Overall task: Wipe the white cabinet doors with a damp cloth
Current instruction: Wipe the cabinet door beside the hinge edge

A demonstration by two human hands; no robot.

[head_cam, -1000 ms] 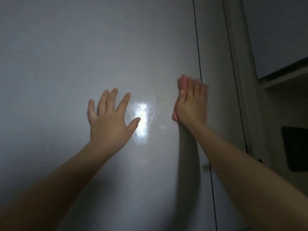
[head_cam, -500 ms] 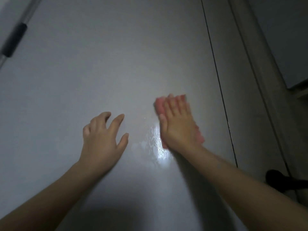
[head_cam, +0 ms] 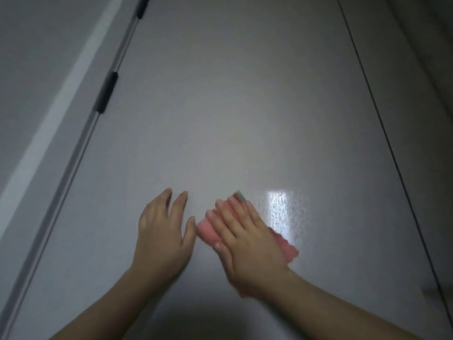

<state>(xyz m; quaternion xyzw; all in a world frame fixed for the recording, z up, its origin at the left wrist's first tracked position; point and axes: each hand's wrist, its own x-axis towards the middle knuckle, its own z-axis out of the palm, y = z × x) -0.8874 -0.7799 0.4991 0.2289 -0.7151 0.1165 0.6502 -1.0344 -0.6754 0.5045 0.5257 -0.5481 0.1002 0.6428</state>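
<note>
A wide white cabinet door (head_cam: pixel 232 106) fills the view. My right hand (head_cam: pixel 247 239) presses a pink cloth (head_cam: pixel 207 231) flat against the door, fingers straight over it; the cloth shows at the hand's left and lower right. My left hand (head_cam: pixel 163 231) lies flat on the door just left of the cloth, fingers spread, thumb almost touching the cloth. A wet, shiny patch (head_cam: pixel 279 212) glints on the door right of my right hand.
A long silver handle bar (head_cam: pixel 81 153) with black brackets runs along the door's left edge. Beyond it is a grey wall with a pale strip (head_cam: pixel 49 123). A thin dark seam (head_cam: pixel 382 123) separates the neighbouring door on the right.
My right hand has slid the cloth leftward and down across the door, away from the seam, leaving a wet patch. The view tilted, bringing the handle bar into sight at the left.
</note>
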